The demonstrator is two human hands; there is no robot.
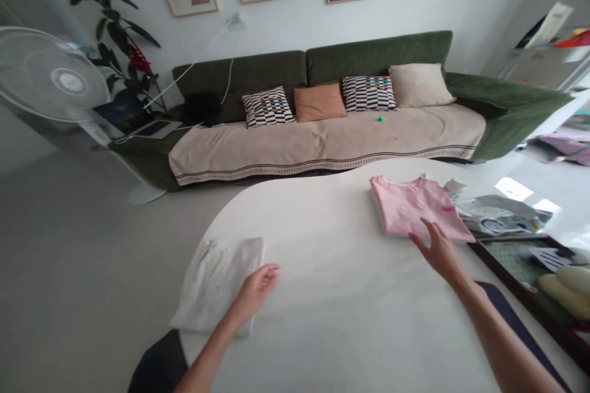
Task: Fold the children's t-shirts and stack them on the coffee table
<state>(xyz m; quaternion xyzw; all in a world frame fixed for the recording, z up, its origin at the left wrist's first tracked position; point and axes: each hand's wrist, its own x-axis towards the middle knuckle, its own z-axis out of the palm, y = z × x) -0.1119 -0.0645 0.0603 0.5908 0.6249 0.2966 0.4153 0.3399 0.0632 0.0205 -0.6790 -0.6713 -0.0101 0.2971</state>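
Note:
My right hand (437,250) reaches to the near edge of a folded pink T-shirt (410,202), thumb and fingers spread, holding nothing. Whether the fingertips touch the cloth I cannot tell. The T-shirt seems to lie on top of other folded cloth, its neckline facing the sofa. My left hand (259,287) hovers at the right side of a white folded garment (216,282) near the table's left edge. Its fingers are loosely bent, with nothing seen in them. Both garments rest on the white table (322,295).
To the right, a dark-rimmed tray (502,264) holds assorted items, and a grey-white plastic package (502,215) lies behind it. Beyond the table stands a green sofa (258,83) with several cushions. A white fan (69,80) and a laptop (157,129) are at the left.

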